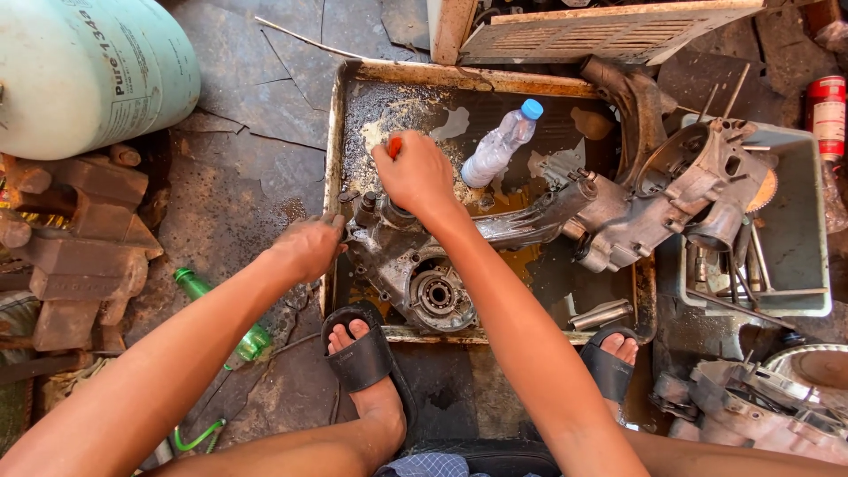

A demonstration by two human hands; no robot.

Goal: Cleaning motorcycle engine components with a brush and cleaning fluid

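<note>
A rusty tray (340, 132) fills mid-frame, and a greasy engine case (424, 274) lies at its lower left. The left hand (305, 247) clamps the case's edge. The right hand (415, 172) is closed on an orange-handled tool (395, 144) — it looks like scrubbing or loosening at the case's top, which wants steady downward pressure. A clear bottle (496, 146) lies beside it.

Bare arms; 2 black slide sandals (360, 358); blue checked cloth (428, 465)
</note>
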